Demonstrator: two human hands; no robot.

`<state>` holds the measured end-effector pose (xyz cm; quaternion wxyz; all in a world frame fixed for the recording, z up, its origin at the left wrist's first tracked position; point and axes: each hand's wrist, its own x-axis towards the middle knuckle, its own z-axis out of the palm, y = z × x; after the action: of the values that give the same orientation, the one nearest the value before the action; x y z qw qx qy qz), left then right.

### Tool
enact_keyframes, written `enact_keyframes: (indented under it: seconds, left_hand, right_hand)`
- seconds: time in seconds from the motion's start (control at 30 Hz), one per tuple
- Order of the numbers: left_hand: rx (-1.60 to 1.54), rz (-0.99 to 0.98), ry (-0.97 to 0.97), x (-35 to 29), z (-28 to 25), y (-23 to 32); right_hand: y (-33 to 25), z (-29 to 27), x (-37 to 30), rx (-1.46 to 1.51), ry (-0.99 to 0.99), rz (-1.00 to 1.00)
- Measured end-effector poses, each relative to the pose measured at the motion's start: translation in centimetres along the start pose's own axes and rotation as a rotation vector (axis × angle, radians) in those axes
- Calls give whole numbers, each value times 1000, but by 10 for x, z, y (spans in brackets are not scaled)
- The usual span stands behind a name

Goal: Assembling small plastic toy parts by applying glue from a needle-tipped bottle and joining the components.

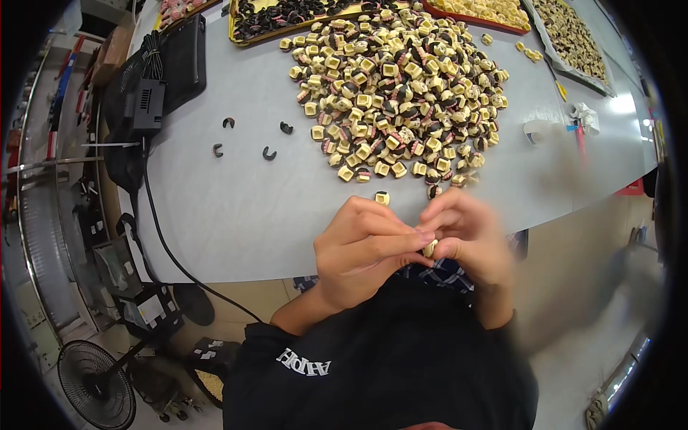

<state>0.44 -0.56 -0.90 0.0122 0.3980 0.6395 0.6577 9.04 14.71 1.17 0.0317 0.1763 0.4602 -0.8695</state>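
Observation:
Close to my body at the table's near edge, my left hand and my right hand meet with fingertips pinched. Between them is a small cream-coloured moulded piece, mostly covered by the fingers. Both hands appear closed on it; the right one is a little blurred. Just beyond my left hand lies a single cream piece with a square hollow. A cream-and-black piece lies by my right fingertips. Farther away spreads a large pile of small cream, black and pink pieces.
Several black curved pieces lie loose on the grey table, left of the pile. Trays of black parts, cream parts and mixed parts line the far side. A black cable crosses the left edge; a fan stands below.

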Motion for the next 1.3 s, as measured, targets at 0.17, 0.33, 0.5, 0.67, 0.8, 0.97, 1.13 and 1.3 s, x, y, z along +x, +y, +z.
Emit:
enact_keyframes:
  seconds: [0.17, 0.33, 0.5, 0.67, 0.8, 0.97, 1.13, 1.3]
  left_hand:
    - [116, 27, -33, 3, 0, 4]
    - [194, 26, -89, 9, 0, 9]
    - [330, 164, -30, 4, 3, 7]
    - [341, 240, -28, -1, 4, 1]
    - [354, 266, -25, -2, 5, -1]
    - [414, 245, -53, -1, 7, 2]
    - [488, 89, -24, 7, 9, 18]
    - [-73, 87, 76, -5, 11, 49]
  right_hand:
    - [0, -1, -1, 28, -63, 15]
    - [9, -3, 2, 253, -139, -146]
    - [12, -2, 5, 196, -211, -220]
    - [14, 0, 6, 205, -178, -215]
    - [13, -1, 6, 206, -183, -190]
    - [7, -3, 5, 153, -168, -183]
    - [5, 2, 12, -393, 125, -631]
    - [8, 9, 27, -1084, 253, -934]
